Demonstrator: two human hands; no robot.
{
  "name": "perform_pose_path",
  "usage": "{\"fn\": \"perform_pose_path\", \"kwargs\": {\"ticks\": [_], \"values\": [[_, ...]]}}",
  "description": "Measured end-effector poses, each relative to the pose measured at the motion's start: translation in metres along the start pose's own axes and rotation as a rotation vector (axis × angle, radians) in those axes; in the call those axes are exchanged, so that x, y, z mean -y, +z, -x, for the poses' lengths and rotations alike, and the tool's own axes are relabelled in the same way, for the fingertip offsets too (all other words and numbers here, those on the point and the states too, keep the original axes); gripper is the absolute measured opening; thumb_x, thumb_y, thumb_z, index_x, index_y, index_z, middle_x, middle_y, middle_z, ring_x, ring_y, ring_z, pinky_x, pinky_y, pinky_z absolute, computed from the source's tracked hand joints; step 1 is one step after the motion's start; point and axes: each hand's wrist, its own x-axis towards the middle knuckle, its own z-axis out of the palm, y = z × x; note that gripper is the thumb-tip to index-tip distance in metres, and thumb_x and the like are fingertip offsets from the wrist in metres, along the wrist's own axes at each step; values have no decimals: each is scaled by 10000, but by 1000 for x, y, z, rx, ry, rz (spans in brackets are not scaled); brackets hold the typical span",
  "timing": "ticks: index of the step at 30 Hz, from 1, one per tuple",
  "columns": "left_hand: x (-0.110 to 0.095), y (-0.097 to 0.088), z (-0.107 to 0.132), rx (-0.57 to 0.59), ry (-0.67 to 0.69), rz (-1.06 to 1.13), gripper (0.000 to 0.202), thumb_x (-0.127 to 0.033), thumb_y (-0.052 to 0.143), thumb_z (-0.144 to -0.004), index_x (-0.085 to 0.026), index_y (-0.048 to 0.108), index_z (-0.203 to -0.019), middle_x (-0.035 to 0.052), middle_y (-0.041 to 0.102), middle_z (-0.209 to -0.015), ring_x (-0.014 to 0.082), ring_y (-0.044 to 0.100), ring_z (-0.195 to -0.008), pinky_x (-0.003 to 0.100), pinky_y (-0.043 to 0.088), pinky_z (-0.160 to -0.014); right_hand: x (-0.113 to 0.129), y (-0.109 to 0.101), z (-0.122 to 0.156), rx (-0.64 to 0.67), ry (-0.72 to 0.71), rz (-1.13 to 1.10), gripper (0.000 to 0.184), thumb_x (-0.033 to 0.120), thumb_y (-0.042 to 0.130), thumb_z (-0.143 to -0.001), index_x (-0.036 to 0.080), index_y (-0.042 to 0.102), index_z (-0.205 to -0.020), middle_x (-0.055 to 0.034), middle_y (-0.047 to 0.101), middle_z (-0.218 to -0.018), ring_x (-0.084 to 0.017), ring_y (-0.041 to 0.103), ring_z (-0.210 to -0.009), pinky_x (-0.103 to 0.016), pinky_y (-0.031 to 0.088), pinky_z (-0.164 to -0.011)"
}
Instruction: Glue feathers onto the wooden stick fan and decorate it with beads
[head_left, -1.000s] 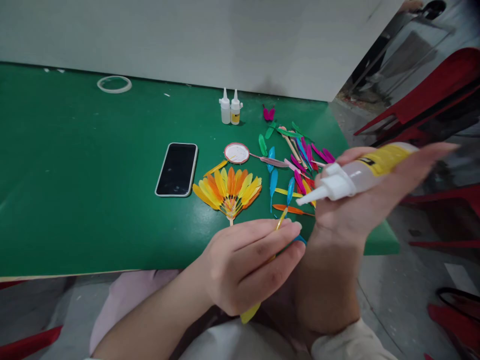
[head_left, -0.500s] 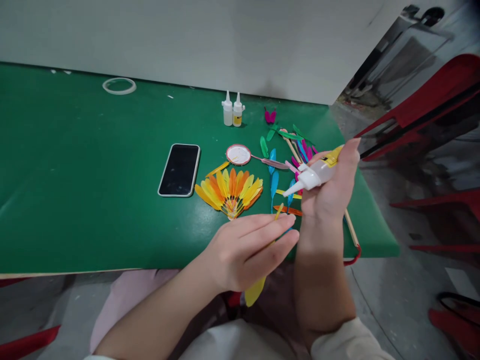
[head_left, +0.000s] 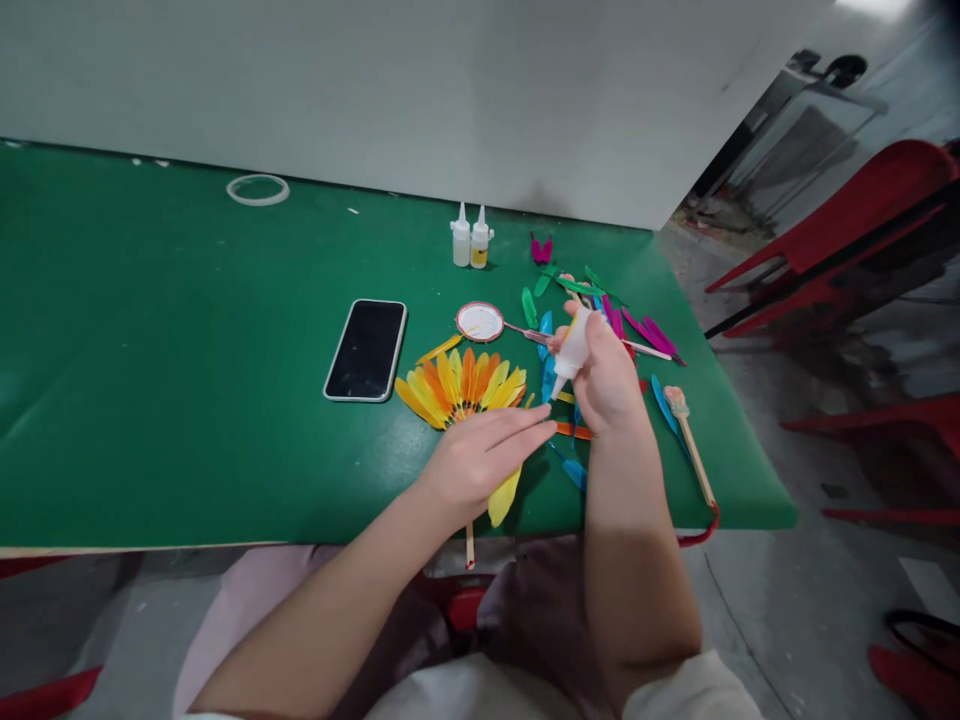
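My left hand (head_left: 480,455) is closed on a yellow feather (head_left: 507,496), whose broad end hangs below the palm. In my right hand (head_left: 606,380) is a small white glue bottle (head_left: 573,350), tilted with its nozzle down beside my left fingertips. I cannot tell whether the nozzle touches the feather. Partly behind my left hand lies a fan of yellow and orange feathers (head_left: 466,378) on a wooden stick (head_left: 470,545). Above the fan sits a round white lid with a red rim (head_left: 480,321), and a yellow feather (head_left: 439,349) lies beside it.
A phone (head_left: 366,350) lies left of the fan on the green table (head_left: 187,400). Two glue bottles (head_left: 470,240) stand at the back, with a tape ring (head_left: 258,190) far left. Loose coloured feathers (head_left: 652,335) and a stick with red cord (head_left: 694,450) lie right. Red chairs (head_left: 862,220) stand beyond.
My right hand has moved left and turned the glue bottle's nozzle downward, close to my left fingers. My left hand, with the yellow feather, has risen slightly over the fan's lower part.
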Motion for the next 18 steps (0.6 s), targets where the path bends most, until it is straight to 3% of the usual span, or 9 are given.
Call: {"fn": "perform_pose_path", "kwargs": {"ticks": [4,9,13,18], "values": [[2,-2,1,15,-30,2,316,-82,448,-857,-119,560,-1151,124,600,-1187,195,566,-1091,352,516,-880,-4,-1,-1,64,-5,12,338,455,679,-668,204,607,-884,20,644,-701,-125,607,-745,-299,459,-780],[1,-3,0,18,-40,-19,320,-82,431,-866,-122,561,-1155,119,599,-1191,184,568,-1093,326,511,-881,-5,0,0,69,-36,4,304,435,656,-706,185,611,-874,17,648,-640,-131,629,-709,-316,461,-797],[2,-3,0,25,-51,-23,313,-98,428,-873,-125,560,-1156,115,605,-1184,189,574,-1082,335,520,-858,-7,2,1,78,-11,-19,314,429,670,-692,216,558,-894,48,626,-648,-111,617,-635,-309,492,-750],[3,-2,1,41,-45,-26,302,-114,411,-881,-122,573,-1135,110,617,-1163,194,580,-1071,340,525,-853,-10,3,1,65,122,-84,325,442,646,-707,226,557,-932,54,594,-656,-89,577,-604,-257,508,-649]]}}
